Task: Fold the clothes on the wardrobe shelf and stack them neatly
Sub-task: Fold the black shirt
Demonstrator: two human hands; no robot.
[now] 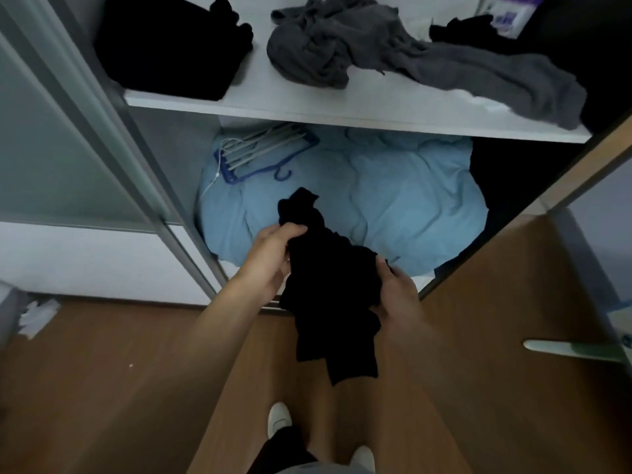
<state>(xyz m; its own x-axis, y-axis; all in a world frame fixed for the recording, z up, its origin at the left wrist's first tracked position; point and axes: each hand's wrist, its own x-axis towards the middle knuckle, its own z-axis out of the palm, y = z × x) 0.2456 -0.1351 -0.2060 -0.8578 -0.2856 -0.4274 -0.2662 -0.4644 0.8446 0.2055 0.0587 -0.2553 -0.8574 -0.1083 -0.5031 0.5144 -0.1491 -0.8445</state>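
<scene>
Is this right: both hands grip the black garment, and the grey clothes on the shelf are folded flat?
Not quite. The head view shows the grey clothes crumpled in a heap on the shelf, not folded flat. The left hand and right hand do grip the black garment.

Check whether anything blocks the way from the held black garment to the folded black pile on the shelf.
Nothing visible does. The left hand and right hand hold the black garment in the air before the shelf; the grey clothes lie right of the black pile, apart from it.
</scene>
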